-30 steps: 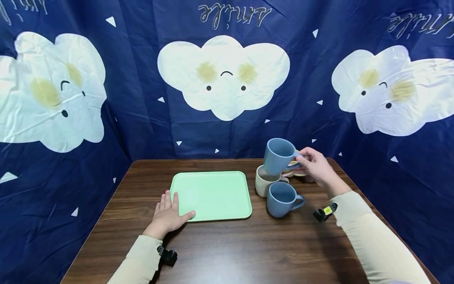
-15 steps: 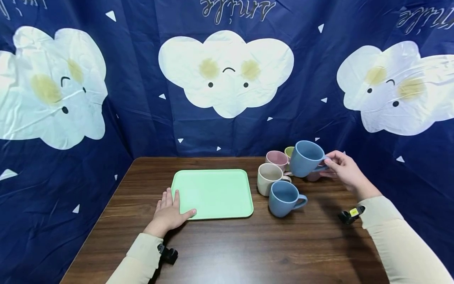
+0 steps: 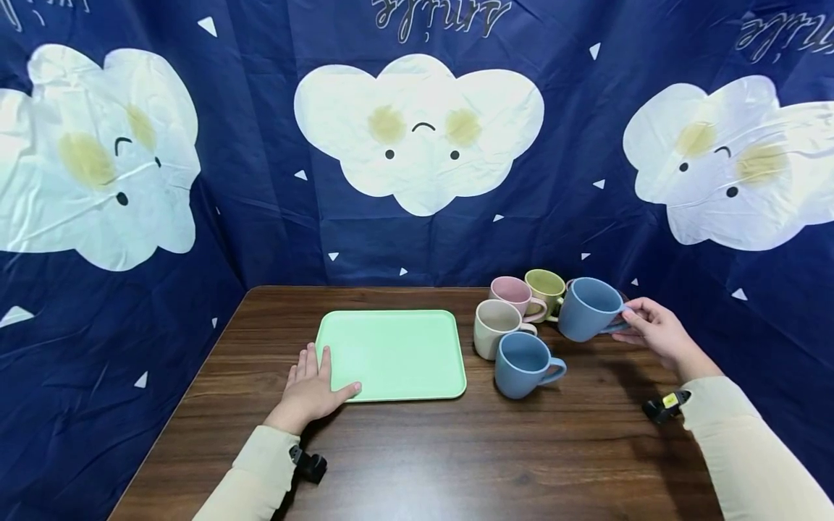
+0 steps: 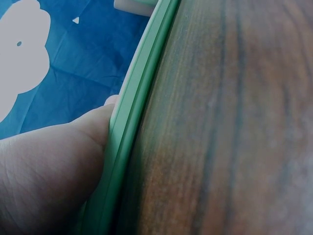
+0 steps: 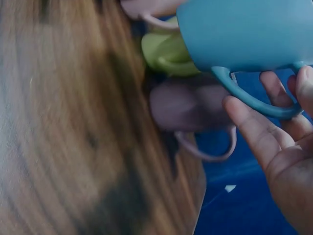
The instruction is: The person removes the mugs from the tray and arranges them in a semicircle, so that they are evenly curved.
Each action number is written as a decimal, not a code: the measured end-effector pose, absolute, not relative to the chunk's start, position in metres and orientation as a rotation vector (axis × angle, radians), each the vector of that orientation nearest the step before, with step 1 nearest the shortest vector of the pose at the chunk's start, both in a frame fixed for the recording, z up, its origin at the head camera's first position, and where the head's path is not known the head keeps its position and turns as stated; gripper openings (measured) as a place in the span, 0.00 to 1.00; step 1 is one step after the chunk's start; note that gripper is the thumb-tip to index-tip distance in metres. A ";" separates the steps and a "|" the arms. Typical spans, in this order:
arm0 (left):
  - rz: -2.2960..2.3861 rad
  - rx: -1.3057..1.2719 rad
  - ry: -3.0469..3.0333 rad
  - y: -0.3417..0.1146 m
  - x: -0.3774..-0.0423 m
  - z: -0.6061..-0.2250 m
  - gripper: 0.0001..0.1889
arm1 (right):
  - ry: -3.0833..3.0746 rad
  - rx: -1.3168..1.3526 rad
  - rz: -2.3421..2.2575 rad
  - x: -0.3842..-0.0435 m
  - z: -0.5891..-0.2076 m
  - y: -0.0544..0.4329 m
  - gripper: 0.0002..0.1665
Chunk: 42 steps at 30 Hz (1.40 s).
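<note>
My right hand (image 3: 661, 336) grips a blue mug (image 3: 589, 310) by its handle. In the right wrist view the blue mug (image 5: 249, 34) is clear of the table, and a dusky mauve mug (image 5: 193, 104) stands behind it. My left hand (image 3: 311, 389) lies with straight fingers on the left front corner of a light green tray (image 3: 391, 354). The left wrist view shows my thumb against the tray's edge (image 4: 132, 105). A second blue mug (image 3: 517, 369) stands on the table right of the tray.
Behind the standing blue mug are a cream mug (image 3: 493, 325), a pink mug (image 3: 510, 291) and a yellow-green mug (image 3: 544, 289), close together. A dark blue curtain (image 3: 417, 246) with clouds hangs round the wooden table (image 3: 456, 456).
My right hand has carried the blue mug from over the cream mug rightwards and then lower, uncovering the pink and yellow-green mugs. The left hand has stayed on the tray.
</note>
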<state>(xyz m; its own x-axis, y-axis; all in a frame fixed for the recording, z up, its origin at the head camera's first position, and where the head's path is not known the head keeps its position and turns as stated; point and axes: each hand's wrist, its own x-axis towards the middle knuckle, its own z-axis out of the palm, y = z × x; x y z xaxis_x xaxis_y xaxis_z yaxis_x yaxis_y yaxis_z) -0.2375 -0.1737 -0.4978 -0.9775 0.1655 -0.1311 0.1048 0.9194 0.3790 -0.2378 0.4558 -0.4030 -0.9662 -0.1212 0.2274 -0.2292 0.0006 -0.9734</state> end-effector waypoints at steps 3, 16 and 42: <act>0.561 0.204 2.923 -0.174 -0.237 -0.498 0.62 | -2.199 0.343 2.111 -0.236 -0.412 0.465 0.09; 0.592 0.209 2.923 -0.172 -0.236 -0.498 0.63 | -2.250 0.222 2.080 -0.230 -0.443 0.490 0.09; 0.532 0.229 2.935 -0.174 -0.239 -0.498 0.60 | -2.602 -0.130 1.675 -0.225 -0.452 0.490 0.21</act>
